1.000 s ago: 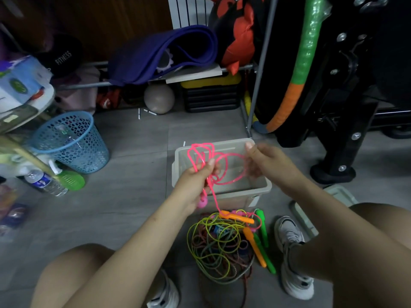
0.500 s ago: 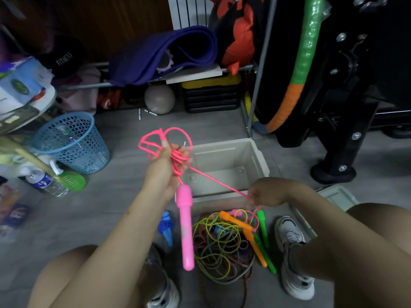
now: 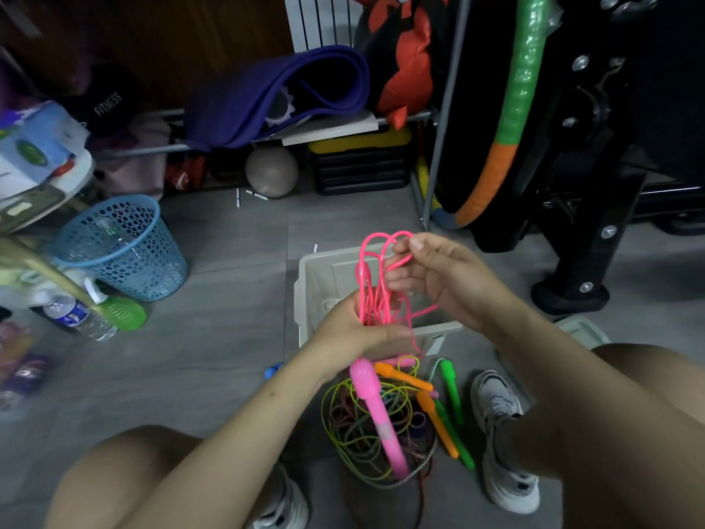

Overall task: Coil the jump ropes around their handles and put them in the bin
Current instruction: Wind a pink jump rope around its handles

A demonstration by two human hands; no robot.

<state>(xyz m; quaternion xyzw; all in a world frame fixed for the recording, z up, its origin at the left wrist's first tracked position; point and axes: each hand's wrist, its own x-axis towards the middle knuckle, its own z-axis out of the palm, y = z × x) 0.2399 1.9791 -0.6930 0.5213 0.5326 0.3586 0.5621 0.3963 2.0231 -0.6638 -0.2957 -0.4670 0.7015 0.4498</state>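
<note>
My left hand (image 3: 356, 328) grips a bundle of pink jump rope (image 3: 375, 284) loops over the pale plastic bin (image 3: 309, 284). The rope's pink handle (image 3: 379, 414) hangs below that hand. My right hand (image 3: 431, 276) pinches the top of the loops between thumb and fingers. On the floor in front of the bin lies a tangle of yellow, green and dark ropes (image 3: 366, 429) with orange handles (image 3: 423, 399) and green handles (image 3: 452, 391).
A blue mesh basket (image 3: 122, 250) stands at the left beside a water bottle (image 3: 78, 316). The bin's lid (image 3: 583, 332) lies at the right by my shoe (image 3: 503, 433). Black gym equipment (image 3: 595, 185) and a rack with a purple mat (image 3: 274, 89) stand behind.
My left hand came back from the left to the bin with the pink loops. My right hand rose from the floor pile and now pinches the tops of the loops.
</note>
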